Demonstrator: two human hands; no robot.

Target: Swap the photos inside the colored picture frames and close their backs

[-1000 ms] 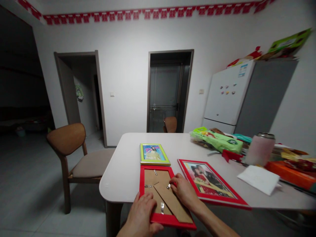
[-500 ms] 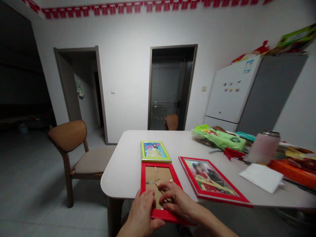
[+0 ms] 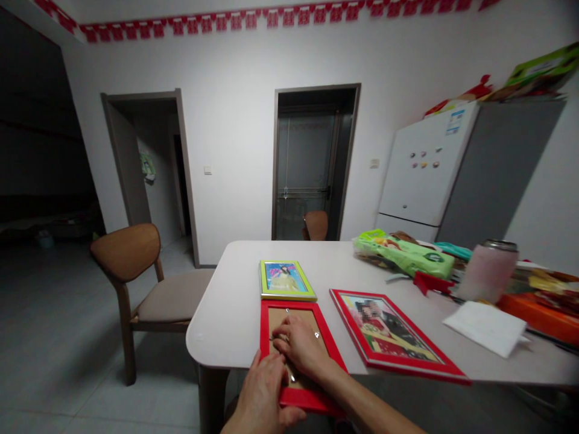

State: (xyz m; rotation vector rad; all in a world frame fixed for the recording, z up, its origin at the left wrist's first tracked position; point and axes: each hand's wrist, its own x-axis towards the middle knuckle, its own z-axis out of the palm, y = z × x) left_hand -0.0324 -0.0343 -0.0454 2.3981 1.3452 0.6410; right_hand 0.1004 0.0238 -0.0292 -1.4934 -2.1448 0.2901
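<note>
Right hand (image 3: 298, 345), moved leftward, partly hides the brown backing (image 3: 277, 318).

A person's left hand (image 3: 266, 386) held the near corner of a face-down red picture frame (image 3: 309, 398) overhanging a white table (image 3: 226, 313) as the right hand (image 3: 301, 343) worked, perhaps at a clip, over its brown backing (image 3: 275, 320).

A red picture frame (image 3: 328, 337) lies back-up, brown board (image 3: 277, 316) and metal clips (image 3: 317, 334) showing, overhanging the white table's (image 3: 235, 289) near edge.
</note>
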